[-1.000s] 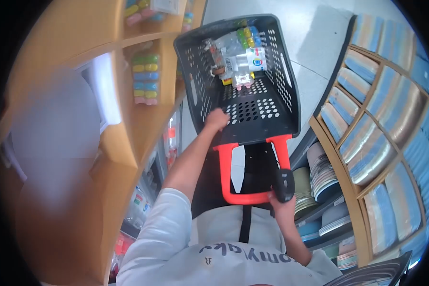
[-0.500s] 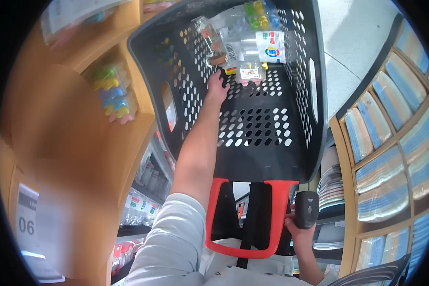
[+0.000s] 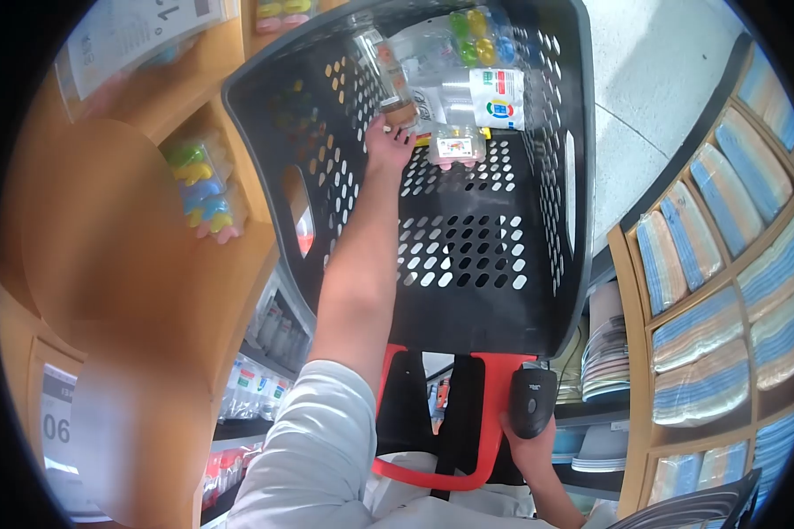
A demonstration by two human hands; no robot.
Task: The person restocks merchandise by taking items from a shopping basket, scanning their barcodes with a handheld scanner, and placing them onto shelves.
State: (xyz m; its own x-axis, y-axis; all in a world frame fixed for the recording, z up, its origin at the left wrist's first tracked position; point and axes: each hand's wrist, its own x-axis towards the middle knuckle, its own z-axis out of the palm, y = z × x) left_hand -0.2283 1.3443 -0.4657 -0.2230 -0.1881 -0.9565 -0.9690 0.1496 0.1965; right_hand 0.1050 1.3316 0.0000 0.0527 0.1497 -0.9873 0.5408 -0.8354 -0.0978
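Inside the black shopping cart basket (image 3: 450,331), my left hand (image 3: 390,145) is at the cork-coloured lid of a clear glass bottle (image 3: 381,66). Its fingers are apart around that lid end; whether they touch it I cannot tell. Just right of the hand lies a small clear pack with pink pieces and a white label (image 3: 456,148). Behind it are a clear bag with a printed white label (image 3: 498,99) and a pack of green, yellow and blue pieces (image 3: 479,37). My right hand (image 3: 529,445), beside the red cart handle (image 3: 485,441), is closed around a black handheld scanner (image 3: 533,401).
A wooden shelf on the left bears a colourful pack (image 3: 205,189) and price signs (image 3: 59,432). Wooden compartments on the right hold folded striped cloths (image 3: 723,309). Stacked plates (image 3: 604,344) stand low beside the cart. Pale floor tiles (image 3: 653,106) show at upper right.
My left hand has moved up and left, to the lid end of the bottle. My right hand and the scanner have shifted left and down in the view. The cart has shifted slightly left.
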